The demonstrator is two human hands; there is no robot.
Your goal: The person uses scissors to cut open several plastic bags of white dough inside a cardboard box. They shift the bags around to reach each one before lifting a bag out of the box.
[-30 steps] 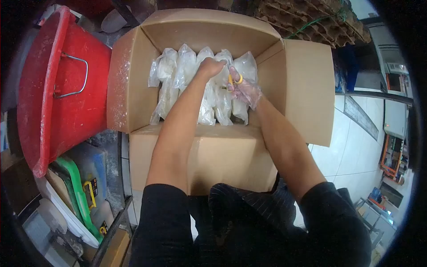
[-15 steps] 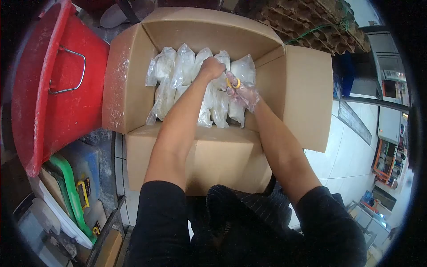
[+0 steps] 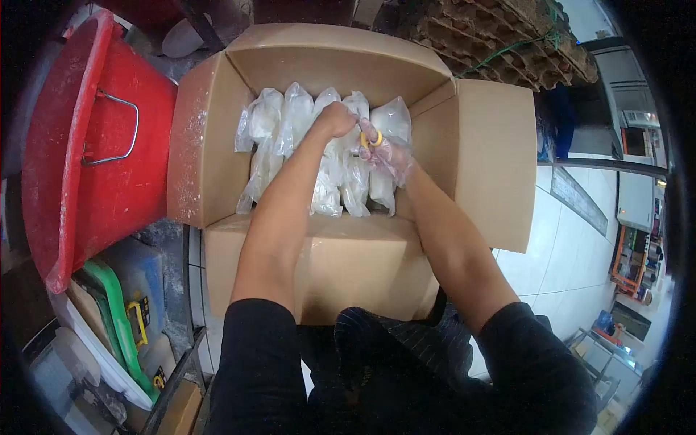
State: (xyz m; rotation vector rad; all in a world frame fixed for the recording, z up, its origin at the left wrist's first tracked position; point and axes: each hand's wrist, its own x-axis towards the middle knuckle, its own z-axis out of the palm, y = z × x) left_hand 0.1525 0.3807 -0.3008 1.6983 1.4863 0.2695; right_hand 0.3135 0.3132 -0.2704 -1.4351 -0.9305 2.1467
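Note:
Clear plastic bags of white contents (image 3: 264,116) stand in rows inside an open cardboard box (image 3: 341,51). My left hand (image 3: 336,119), bare, is closed at the top of a bag in the back row (image 3: 356,104). Close to its right, my right hand (image 3: 389,156) wears a clear plastic glove and holds yellow-handled scissors (image 3: 371,140). The scissors' blades point toward my left fingertips and are mostly hidden.
A large red tub (image 3: 130,152) with a metal handle stands left of the box. Egg trays (image 3: 507,43) tied with green string lie behind right. Boards and a green-edged item (image 3: 116,319) stand at lower left.
Both hands have shifted slightly left in the view and stay close together over the back row. The box and its bags appear slightly lower in the view.

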